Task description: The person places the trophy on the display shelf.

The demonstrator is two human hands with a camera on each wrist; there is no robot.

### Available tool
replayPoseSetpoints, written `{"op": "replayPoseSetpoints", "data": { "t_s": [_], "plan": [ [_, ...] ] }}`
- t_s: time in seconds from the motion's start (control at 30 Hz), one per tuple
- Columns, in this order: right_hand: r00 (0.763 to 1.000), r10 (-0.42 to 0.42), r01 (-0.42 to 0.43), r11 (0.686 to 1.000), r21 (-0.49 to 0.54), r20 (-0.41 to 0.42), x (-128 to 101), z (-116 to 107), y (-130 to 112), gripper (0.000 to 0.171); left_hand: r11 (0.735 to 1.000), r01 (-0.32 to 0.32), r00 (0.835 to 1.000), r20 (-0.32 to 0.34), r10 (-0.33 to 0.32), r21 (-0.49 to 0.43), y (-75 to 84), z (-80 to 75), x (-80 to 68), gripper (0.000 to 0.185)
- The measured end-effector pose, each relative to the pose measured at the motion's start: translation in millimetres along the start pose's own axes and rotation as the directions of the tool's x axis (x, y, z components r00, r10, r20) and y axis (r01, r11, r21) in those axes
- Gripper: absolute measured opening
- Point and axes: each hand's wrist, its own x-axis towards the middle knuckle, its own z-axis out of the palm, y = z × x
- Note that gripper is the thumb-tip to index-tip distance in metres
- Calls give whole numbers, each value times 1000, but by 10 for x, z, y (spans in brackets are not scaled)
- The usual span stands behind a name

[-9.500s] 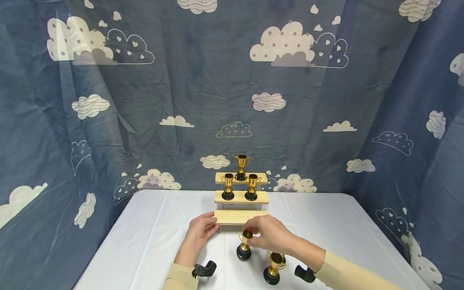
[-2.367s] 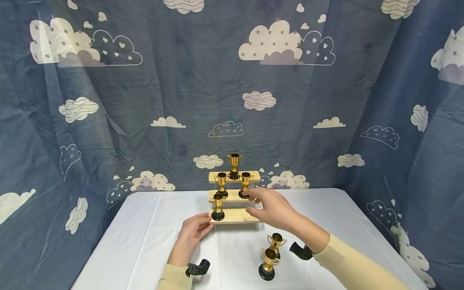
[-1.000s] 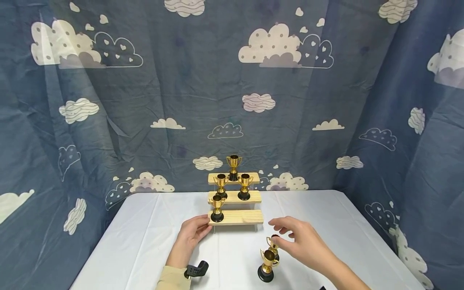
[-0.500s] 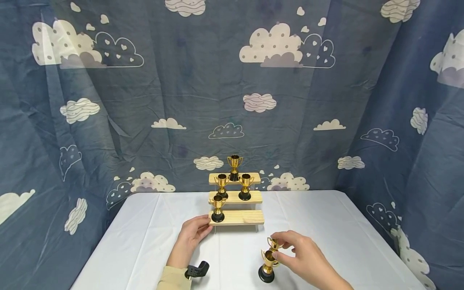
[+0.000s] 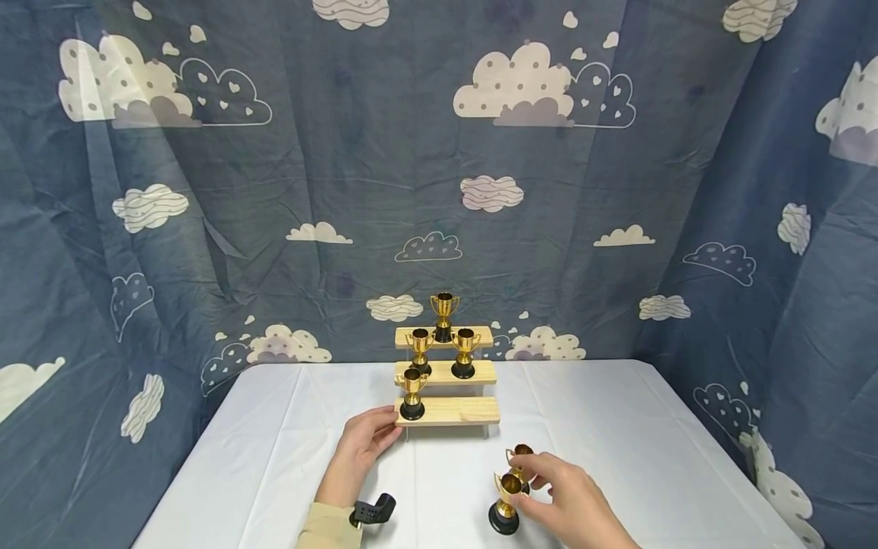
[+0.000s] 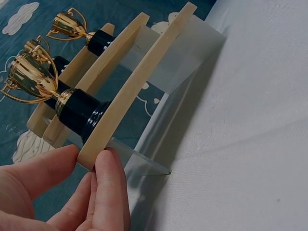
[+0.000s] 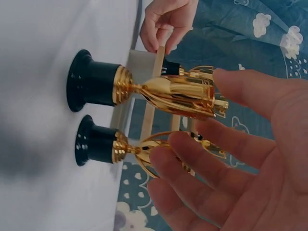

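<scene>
My left hand (image 5: 363,446) pinches the left end of the lowest wooden board of a three-step display stand (image 5: 459,412). In the left wrist view, thumb and fingers grip the board's end (image 6: 91,156). A small gold trophy (image 6: 33,77) with a black base stands on that board beside them. My right hand (image 5: 572,499) is at two more trophies on the table. Its thumb (image 7: 240,89) and index finger lie either side of the nearer trophy's cup (image 7: 178,91), fingertips right at the rim. The farther trophy (image 7: 101,144) stands just behind, partly covered by the fingers.
On the stand's middle board are two trophies, left (image 5: 420,347) and right (image 5: 464,351); another trophy (image 5: 444,313) tops the highest board. A white cloth covers the table (image 5: 309,412). A blue cloud-patterned curtain (image 5: 384,168) hangs behind it.
One trophy has gone from the table onto the lowest board's left end. My right hand has since come back from the stand, down to the two table trophies. The left hand stays on the board.
</scene>
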Motion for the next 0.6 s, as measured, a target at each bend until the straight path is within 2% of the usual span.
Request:
{"op": "replayPoseSetpoints", "data": {
  "t_s": [0.17, 0.33, 0.6],
  "plan": [
    [1000, -5, 5, 1000, 23, 5, -39, 70, 28, 38, 1000, 13, 1000, -3, -13, -1, -13, -3, -1, 42],
    [999, 47, -47, 998, 45, 17, -33, 100, 14, 41, 1000, 11, 1000, -7, -11, 2, 0, 1, -4, 42],
    [993, 101, -97, 993, 66, -56, -28, 150, -21, 38, 1000, 13, 1000, -4, -13, -4, 12, -1, -17, 43]
  ]
}}
